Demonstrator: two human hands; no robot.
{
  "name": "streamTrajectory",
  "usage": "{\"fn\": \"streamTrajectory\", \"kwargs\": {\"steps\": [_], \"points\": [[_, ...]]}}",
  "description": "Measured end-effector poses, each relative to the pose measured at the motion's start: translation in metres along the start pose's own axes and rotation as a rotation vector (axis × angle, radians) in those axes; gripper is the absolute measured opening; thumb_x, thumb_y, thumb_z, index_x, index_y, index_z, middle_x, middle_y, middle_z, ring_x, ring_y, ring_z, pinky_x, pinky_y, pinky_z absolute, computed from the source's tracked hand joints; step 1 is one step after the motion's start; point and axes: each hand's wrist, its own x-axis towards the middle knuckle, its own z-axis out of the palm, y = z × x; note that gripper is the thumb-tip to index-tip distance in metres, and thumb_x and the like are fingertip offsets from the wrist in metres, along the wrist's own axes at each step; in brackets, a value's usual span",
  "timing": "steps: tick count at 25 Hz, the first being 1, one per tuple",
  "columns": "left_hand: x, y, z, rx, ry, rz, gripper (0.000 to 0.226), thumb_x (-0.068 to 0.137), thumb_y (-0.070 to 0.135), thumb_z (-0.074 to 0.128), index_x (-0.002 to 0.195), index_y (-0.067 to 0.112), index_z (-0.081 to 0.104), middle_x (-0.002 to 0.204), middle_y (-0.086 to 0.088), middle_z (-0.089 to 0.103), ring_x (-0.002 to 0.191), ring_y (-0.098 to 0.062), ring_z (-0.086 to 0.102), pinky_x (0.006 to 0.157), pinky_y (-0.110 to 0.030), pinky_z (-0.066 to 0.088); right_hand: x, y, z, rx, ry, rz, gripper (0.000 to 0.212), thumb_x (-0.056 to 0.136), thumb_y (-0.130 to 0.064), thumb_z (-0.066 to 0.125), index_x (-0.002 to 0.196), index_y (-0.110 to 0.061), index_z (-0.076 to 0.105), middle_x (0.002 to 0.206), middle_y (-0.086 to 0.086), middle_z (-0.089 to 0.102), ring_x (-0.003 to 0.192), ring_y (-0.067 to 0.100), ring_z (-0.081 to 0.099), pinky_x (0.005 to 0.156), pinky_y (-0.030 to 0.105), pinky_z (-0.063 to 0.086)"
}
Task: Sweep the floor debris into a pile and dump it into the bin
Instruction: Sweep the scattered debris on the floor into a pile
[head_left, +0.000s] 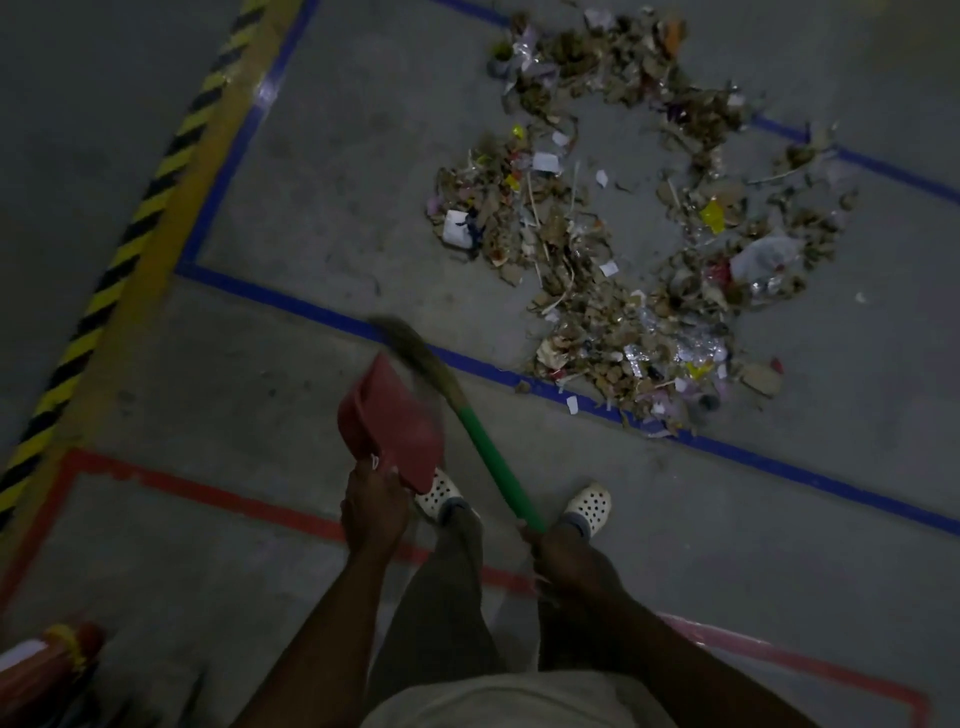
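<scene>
Item: floor debris (597, 322) — dry leaves, cardboard scraps, foil, plastic film, white paper slips and yellow wrappers. It lies in a loose, broken ring on the grey concrete floor (337, 182), with bare floor at its centre. Any print on the slips and wrappers is too small and dim to read.

Item: broom (488, 452), with a green handle and a brown bristle head. The right hand (563, 558) grips the handle's lower end, fingers curled round it. The head is blurred and raised just short of the debris, on the person's side.

Item: dustpan (395, 421), red plastic. The left hand (374, 512) holds it by the handle, fingers closed round it. It hangs beside the broom, clear of the debris and nearer the person.

Item: clogs, white and perforated — one (439, 491) partly behind the dustpan, the other (587, 506) beside the broom handle. Both are on the near side of the debris.

Item: blue tape line (291, 301), whose near run passes under the closest edge of the debris.

Item: red tape line (218, 493), nearer the person than the debris, by the feet.

Item: yellow-and-black hazard stripe (150, 192), well to the left of the debris.

Item: red object with a yellow band (57, 660), in the lower left corner, far from the debris. Its identity cannot be told.
</scene>
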Motion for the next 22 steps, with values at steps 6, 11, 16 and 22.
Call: {"fn": "streamTrajectory", "kwargs": {"steps": [6, 11, 16, 22], "points": [[0.016, 0.009, -0.006, 0.059, -0.03, 0.075, 0.036, 0.095, 0.024, 0.054, 0.125, 0.005, 0.053, 0.121, -0.019, 0.059, 0.107, -0.041, 0.058, 0.086, -0.045, 0.047, 0.042, -0.092, 0.015, 0.424, 0.22, -0.029, 0.035, 0.097, -0.039, 0.062, 0.098, -0.005, 0.063, 0.064, 0.004, 0.053, 0.043, 0.014, 0.045, 0.039, 0.023, 0.035], [0.023, 0.046, -0.027, 0.039, -0.055, 0.103, 0.038, 0.095, 0.026, 0.053, 0.126, 0.005, 0.053, 0.123, -0.02, 0.058, 0.11, -0.041, 0.057, 0.089, -0.046, 0.045, -0.022, -0.104, 0.02, 0.505, 0.178, -0.1, 0.044, 0.095, -0.051, 0.059, 0.094, -0.008, 0.065, 0.059, 0.004, 0.056, 0.047, 0.016, 0.051, 0.047, 0.03, 0.042], [0.048, 0.083, -0.037, 0.027, -0.055, 0.143, 0.034, 0.096, 0.026, 0.053, 0.122, 0.004, 0.054, 0.12, -0.022, 0.058, 0.109, -0.042, 0.057, 0.087, -0.045, 0.045, -0.054, -0.084, 0.026, 0.138, 0.158, -0.28, 0.072, 0.091, -0.075, 0.04, 0.098, -0.013, 0.076, 0.076, 0.0, 0.069, 0.059, 0.007, 0.062, 0.051, 0.015, 0.046], [0.112, 0.107, -0.026, 0.103, -0.049, 0.136, 0.035, 0.097, 0.027, 0.053, 0.123, 0.004, 0.055, 0.119, -0.02, 0.059, 0.107, -0.041, 0.057, 0.087, -0.045, 0.046, 0.043, -0.15, 0.007, 0.019, 0.067, -0.126, 0.062, 0.081, -0.073, 0.062, 0.093, -0.013, 0.073, 0.083, 0.006, 0.075, 0.07, 0.019, 0.073, 0.061, 0.033, 0.059]]}}
